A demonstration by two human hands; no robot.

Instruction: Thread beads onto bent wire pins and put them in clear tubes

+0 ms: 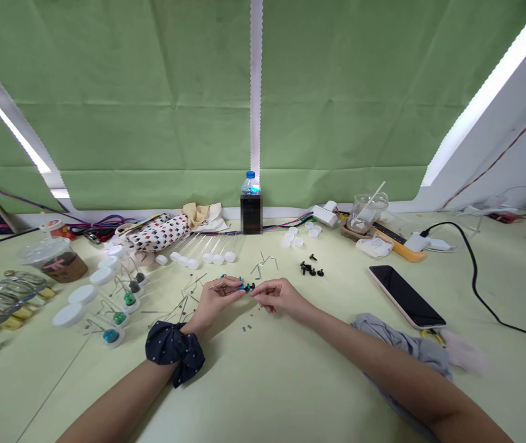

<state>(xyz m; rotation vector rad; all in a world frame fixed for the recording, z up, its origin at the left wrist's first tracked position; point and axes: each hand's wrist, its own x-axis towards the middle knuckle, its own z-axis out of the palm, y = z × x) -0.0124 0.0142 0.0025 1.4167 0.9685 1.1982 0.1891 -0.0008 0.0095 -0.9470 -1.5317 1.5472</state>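
Note:
My left hand (219,296) pinches a thin bent metal wire with a small blue piece (243,287) at its end. A dark dotted scrunchie (175,349) sits on that wrist. My right hand (275,297) is closed in a pinch at the tip of the same wire, on a tiny dark part next to the blue piece. Both hands hover just above the pale green table (263,381). Loose bent wires (263,264) lie just beyond them, and several small black parts (311,267) lie to the right.
White lids (82,295), coloured beads on stands (119,318) and clear tubes (207,249) lie left. A smartphone (405,295), a grey cloth (396,338) and a black cable (475,277) lie right. A water bottle (250,203) and a plastic cup (366,212) stand at the back.

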